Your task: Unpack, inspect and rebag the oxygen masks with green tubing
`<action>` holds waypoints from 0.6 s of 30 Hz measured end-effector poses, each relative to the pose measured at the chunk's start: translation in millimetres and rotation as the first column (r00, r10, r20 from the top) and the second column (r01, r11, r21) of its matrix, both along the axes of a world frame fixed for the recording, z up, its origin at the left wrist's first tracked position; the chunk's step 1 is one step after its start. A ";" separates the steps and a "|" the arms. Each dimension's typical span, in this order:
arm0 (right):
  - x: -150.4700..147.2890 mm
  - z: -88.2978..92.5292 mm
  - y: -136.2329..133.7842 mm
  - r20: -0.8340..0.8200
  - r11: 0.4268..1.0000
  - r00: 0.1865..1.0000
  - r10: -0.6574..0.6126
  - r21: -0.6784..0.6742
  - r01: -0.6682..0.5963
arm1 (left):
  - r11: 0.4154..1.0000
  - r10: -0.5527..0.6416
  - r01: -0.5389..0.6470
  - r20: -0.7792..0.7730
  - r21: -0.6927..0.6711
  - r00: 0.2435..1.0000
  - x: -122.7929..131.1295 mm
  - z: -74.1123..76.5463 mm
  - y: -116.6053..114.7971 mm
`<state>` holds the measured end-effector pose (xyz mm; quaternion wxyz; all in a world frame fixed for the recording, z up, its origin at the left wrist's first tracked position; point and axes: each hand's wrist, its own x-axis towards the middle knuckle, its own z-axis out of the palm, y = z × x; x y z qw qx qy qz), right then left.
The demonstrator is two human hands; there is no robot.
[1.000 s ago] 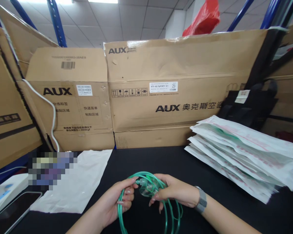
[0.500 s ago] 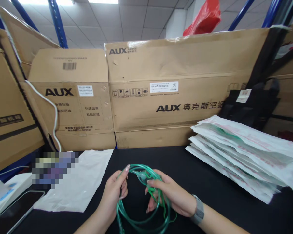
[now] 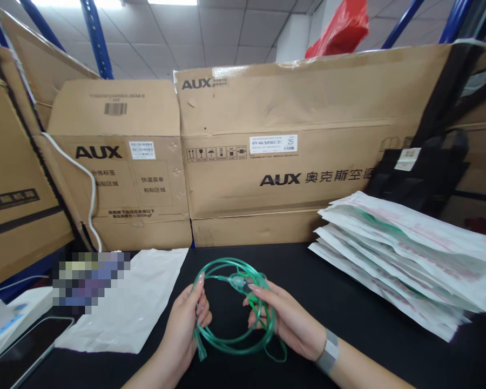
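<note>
Black bench up front, a stack of white pouches piled at right, one flat white bag at left (phone just beside it), AUX cartons lining the back.

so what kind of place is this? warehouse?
Probably a warehouse or packing station: big AUX cardboard boxes line the back under blue racking, and a stack of sealed white pouches sits beside both hands coiling green tubing.
</note>
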<state>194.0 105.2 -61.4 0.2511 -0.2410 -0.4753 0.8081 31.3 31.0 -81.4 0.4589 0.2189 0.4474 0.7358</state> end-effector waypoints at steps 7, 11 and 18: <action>-2.7 -6.0 -1.8 -0.010 0.993 0.995 -0.101 -0.060 0.100 | 0.989 -0.123 0.088 -0.326 -0.121 0.937 -6.0 4.0 1.8; 1.3 -4.9 10.7 0.065 0.971 0.974 -0.217 -0.090 0.223 | 0.985 -0.036 -0.144 -0.927 -0.096 0.373 -37.7 7.5 3.4; 10.2 5.4 26.2 0.087 0.938 0.935 -0.343 -0.026 0.346 | 0.685 -0.491 -0.630 -0.871 -0.366 -0.028 -84.3 -18.6 12.5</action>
